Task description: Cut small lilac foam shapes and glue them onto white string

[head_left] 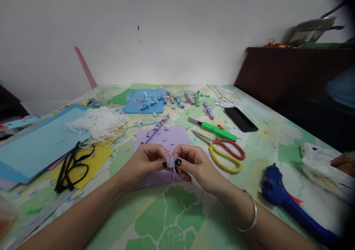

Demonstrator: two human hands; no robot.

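Between my fingertips, at the centre, is a small pale purple paper piece (170,162), shaped somewhat like a petal or butterfly. My left hand (152,159) pinches it from the left, thumb and fingers closed. From the right, my right hand (191,162) pinches the same piece, its dark-nailed fingers close together. Under and behind both hands lies a purple paper sheet (177,134) on the patterned table cover. A thin rolled purple paper tube (155,129) rests on that sheet, just beyond my left hand.
Right of the hands lie scissors (226,150), a green cutter (217,130), a phone (240,119) and a blue glue gun (288,205). Leftward are glasses (70,168), white string (101,124) and blue sheets (36,143). Rolled paper pieces (179,100) lie further back.
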